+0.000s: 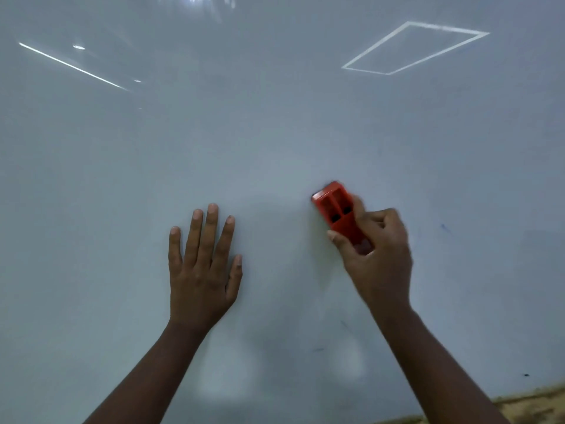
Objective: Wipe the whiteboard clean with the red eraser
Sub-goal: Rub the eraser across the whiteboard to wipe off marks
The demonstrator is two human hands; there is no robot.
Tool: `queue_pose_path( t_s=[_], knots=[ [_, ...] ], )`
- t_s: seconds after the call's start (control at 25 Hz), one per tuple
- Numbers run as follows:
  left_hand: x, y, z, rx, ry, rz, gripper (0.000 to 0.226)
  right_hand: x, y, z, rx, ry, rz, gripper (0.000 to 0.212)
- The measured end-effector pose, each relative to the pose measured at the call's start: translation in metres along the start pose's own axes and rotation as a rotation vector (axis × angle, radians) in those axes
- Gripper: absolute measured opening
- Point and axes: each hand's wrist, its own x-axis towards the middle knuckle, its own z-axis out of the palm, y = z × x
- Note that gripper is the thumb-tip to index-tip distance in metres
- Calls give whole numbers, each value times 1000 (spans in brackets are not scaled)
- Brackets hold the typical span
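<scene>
The whiteboard (pixel 275 123) fills nearly the whole view, pale grey and glossy. My right hand (pixel 379 255) grips the red eraser (pixel 337 211) by its lower end, thumb on its left side, and holds it against the board right of centre. The eraser's upper end points up and to the left. My left hand (pixel 203 264) lies flat on the board with straight, spread fingers, to the left of the eraser. A faint blue mark (pixel 444 228) shows to the right of my right hand, and faint dark smudges (pixel 319 349) lie lower down between my arms.
Ceiling lights reflect on the board as a bright line (pixel 73 66) at upper left and a rectangle outline (pixel 412 48) at upper right. A small dark dot (pixel 526 375) sits near the board's lower right edge. A brown speckled surface (pixel 538 405) shows beyond that edge.
</scene>
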Motion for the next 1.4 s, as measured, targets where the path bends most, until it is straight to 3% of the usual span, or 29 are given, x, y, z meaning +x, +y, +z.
queue_pose_path(
  t_s=[0.12,0.32,0.44,0.52,0.72,0.84,0.92,1.12,1.2,1.28,1.4],
  knots=[
    [-2,2,1,7,7,-11,63,7,-12,5,92,28,88,67],
    [-5,1,2,-10,4,-7,64,-74,-39,40,-59,-134,-218,71],
    [-11,-1,2,-2,-8,2,65,-93,-28,42,-103,-166,-271,74],
    [-17,-2,2,-10,-5,4,64,-91,-4,34,-90,-95,-157,69],
    [-33,-1,4,0,-11,4,66,-102,44,12,99,104,516,73],
    [-38,2,5,-13,-16,-12,67,-124,34,28,177,134,604,72],
    [-39,3,5,-26,-15,-15,69,-150,12,48,173,63,504,69],
    [-49,4,7,-31,-30,-31,72,-239,-38,87,-50,-282,12,60],
    [-58,6,9,-33,-29,-37,71,-241,-30,87,-100,-303,-59,58],
    [-70,8,11,-40,-26,-44,70,-234,-8,79,-87,-227,22,62],
    [-99,12,15,-47,-41,-64,69,-225,29,58,11,-56,403,72]
  ],
)
